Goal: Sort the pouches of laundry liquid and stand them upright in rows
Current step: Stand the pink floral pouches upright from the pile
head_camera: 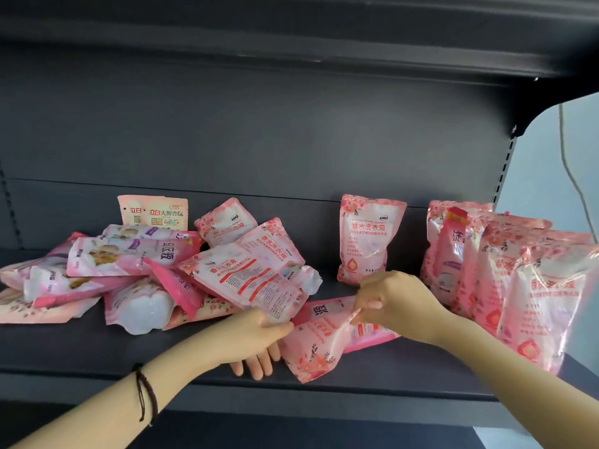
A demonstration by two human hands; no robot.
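Under the right hand [393, 301], a flat pouch [311, 348] was pinched. The left hand [256, 338] gripped the top pouch [256, 280]; tugging might spill the pile [113, 270].

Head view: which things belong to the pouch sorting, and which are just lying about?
Job: jumbled pile; label-side pouch, gripped by left hand; flat pouch, pinched by right hand; lone upright pouch; upright row.
Just there: shelf; wrist cord; hanging cable.
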